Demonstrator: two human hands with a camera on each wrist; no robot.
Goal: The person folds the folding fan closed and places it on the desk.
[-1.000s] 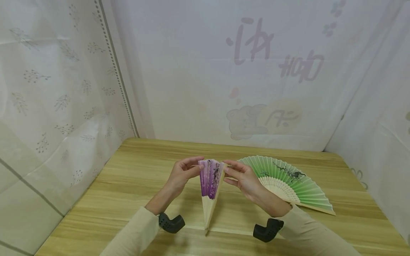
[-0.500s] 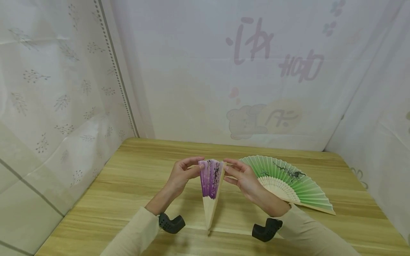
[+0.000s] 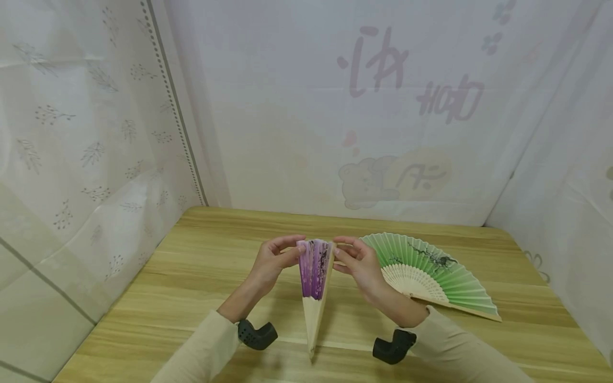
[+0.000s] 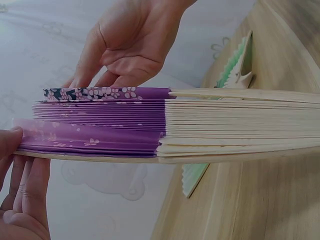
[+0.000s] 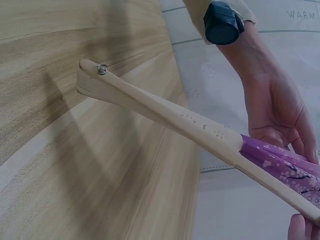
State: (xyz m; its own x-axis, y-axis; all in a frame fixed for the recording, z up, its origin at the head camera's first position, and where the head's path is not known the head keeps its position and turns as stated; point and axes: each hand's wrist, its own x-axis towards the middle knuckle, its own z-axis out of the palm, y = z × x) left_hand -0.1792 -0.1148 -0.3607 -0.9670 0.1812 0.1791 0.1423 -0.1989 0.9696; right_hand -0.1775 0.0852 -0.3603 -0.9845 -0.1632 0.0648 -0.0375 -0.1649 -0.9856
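1. The purple fan (image 3: 315, 271) sits between both hands, over the near-middle part of the surface (image 3: 206, 271), spread only to a narrow wedge.
2. The left hand (image 3: 269, 260) pinches its left edge near the wide end, thumb in front and fingers behind, the grip closed to the fan's thickness.
3. The right hand (image 3: 366, 271) pinches the right outer stick at about the same level, its grip equally narrow.
4. Neither hand is nearer: both touch the fan, whose length extends from the two grips towards the person.
5. Its long axis runs between the forearms, pinned end pointing at the person, wide end away. I cannot tell whether that pinned end touches the surface.
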